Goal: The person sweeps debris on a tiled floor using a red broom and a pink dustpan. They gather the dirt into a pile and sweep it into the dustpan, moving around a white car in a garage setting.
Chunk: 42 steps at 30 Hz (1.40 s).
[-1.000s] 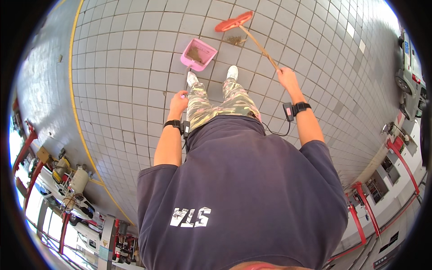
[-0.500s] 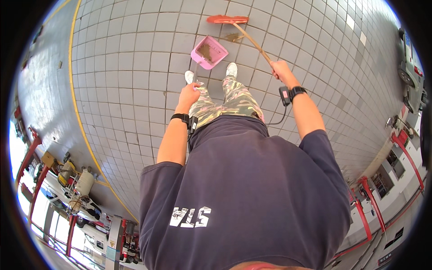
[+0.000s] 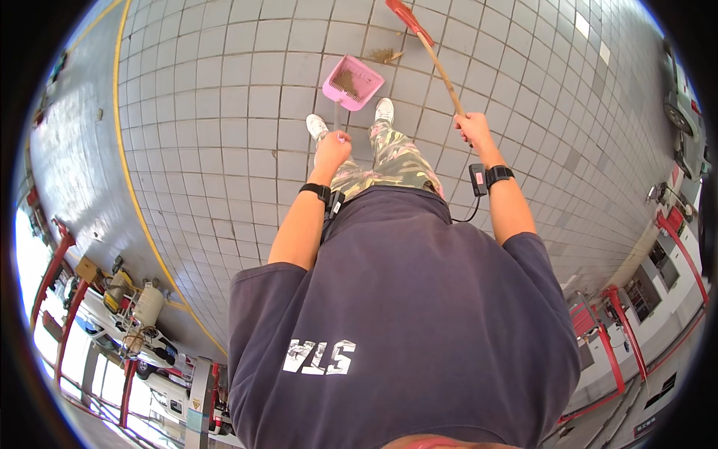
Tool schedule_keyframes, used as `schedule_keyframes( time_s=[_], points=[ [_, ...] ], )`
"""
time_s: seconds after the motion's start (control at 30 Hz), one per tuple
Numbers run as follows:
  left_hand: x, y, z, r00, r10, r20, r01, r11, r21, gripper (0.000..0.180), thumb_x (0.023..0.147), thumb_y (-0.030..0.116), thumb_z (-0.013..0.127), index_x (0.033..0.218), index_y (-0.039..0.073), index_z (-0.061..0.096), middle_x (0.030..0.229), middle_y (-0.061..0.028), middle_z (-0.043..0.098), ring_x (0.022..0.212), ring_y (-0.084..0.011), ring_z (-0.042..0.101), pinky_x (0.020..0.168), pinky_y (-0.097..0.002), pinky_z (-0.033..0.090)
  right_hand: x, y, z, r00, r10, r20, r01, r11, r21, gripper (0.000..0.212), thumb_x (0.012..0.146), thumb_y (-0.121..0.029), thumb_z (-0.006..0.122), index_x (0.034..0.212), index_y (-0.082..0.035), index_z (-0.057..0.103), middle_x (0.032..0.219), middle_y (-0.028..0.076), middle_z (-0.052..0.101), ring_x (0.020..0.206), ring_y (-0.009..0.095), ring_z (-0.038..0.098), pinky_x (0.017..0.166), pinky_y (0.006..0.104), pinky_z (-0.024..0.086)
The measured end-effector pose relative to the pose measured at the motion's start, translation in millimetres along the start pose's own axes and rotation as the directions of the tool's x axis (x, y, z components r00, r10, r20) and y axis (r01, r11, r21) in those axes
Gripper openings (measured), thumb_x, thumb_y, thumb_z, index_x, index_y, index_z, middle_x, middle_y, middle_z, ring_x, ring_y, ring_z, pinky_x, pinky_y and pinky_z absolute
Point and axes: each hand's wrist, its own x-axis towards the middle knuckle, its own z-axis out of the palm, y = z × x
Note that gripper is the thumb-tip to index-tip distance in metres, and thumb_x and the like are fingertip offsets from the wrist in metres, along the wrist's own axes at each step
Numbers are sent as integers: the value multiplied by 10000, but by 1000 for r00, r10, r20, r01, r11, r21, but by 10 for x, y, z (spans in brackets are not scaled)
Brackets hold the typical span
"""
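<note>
My left hand [image 3: 331, 152] is closed round the pale handle of a pink dustpan [image 3: 367, 72], which rests on the tiles just ahead of my shoes. Brown debris lies inside the pan. In my right hand [image 3: 474, 132] is the wooden stick of a broom [image 3: 443, 73], fingers wrapped round its upper end. The broom's red head [image 3: 408, 18] is at the far side, tilted, past the pan and to its right. Between head and pan a small brown pile of debris [image 3: 382, 56] lies on the floor.
Grey square tiles [image 3: 209, 120] spread around me, with a yellow line [image 3: 120, 127] at left. Wheeled equipment with a pale tank [image 3: 148, 304] and red posts [image 3: 63, 247] stand at lower left. Cars [image 3: 679, 112] are parked at far right, with more red posts [image 3: 628, 337] below.
The broom head has swung right and farther away, turning from level to slanted, off the pile's left side. The dustpan and my left hand have shifted slightly right.
</note>
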Motion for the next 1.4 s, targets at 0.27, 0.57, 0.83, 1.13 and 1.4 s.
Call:
schedule_keyframes(
  time_s=[0.27, 0.57, 0.83, 1.13, 1.4],
  points=[
    [90, 631, 402, 964, -130, 232, 189, 948, -256, 258, 835, 162, 610, 1035, 23, 694, 736, -102, 671, 572, -158, 633, 550, -314, 519, -32, -180, -214, 1000, 2, 5, -1, 981, -192, 256, 900, -228, 649, 869, 26, 641, 598, 34, 564, 458, 118, 526, 408, 290, 390],
    [221, 968, 790, 894, -82, 441, 374, 679, -632, 581, 850, 99, 695, 1372, 51, 443, 947, -104, 605, 744, -182, 608, 606, -349, 533, 226, -7, -403, 999, -15, 35, 22, 981, -194, 286, 910, -230, 637, 959, 53, 645, 682, 81, 638, 517, 142, 589, 462, 300, 470],
    [95, 982, 685, 913, -144, 383, 372, 680, -631, 623, 849, 84, 655, 1395, 60, 355, 905, -111, 601, 696, -195, 619, 594, -391, 543, 385, -141, -716, 997, -53, 47, 64, 961, -269, 259, 906, -228, 673, 858, 25, 644, 639, 25, 570, 499, 106, 531, 431, 280, 442],
    [54, 946, 841, 975, 40, 221, -22, 996, -84, 490, 829, 339, 652, 1187, 16, 562, 1070, -292, 669, 1071, -428, 636, 933, -466, 497, 314, -273, -701, 992, -128, -16, 103, 858, -503, 306, 883, -257, 640, 869, 47, 674, 624, 124, 659, 498, 198, 639, 485, 351, 509],
    [123, 1413, 859, 953, 0, 304, 55, 983, -173, 433, 831, 308, 613, 1129, -4, 582, 807, -173, 722, 833, -325, 724, 864, -424, 532, 287, -372, -918, 983, -181, 8, 149, 784, -602, 320, 907, -281, 608, 826, 23, 659, 605, 98, 637, 500, 197, 638, 472, 359, 508]
  ],
)
